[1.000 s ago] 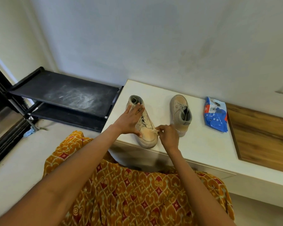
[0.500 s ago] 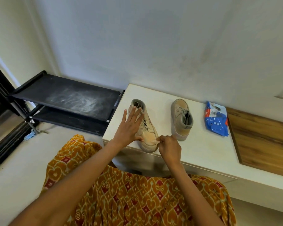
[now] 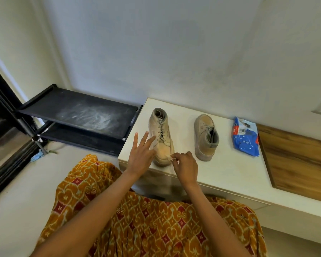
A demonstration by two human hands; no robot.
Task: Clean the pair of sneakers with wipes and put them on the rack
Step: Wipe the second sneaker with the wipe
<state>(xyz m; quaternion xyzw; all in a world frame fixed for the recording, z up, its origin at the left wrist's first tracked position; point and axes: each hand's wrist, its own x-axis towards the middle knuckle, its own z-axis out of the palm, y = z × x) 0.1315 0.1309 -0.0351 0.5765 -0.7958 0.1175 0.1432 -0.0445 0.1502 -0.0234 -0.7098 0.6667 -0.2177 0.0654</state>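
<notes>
Left hand (image 3: 140, 156) with a released grip, fingers spread beside the near sneaker (image 3: 161, 138) on the counter (image 3: 230, 169); right hand (image 3: 185, 165) pinching a wipe (image 3: 171, 158) at its toe.

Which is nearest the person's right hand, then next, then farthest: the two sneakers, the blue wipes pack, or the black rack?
From the right hand, in the head view:
1. Left sneaker, touching the fingertips, which pinch a wipe at its toe.
2. Right sneaker, just beyond, to the right.
3. Wipes pack, farther right, by the wall.
4. Rack, far left, off the counter.
</notes>
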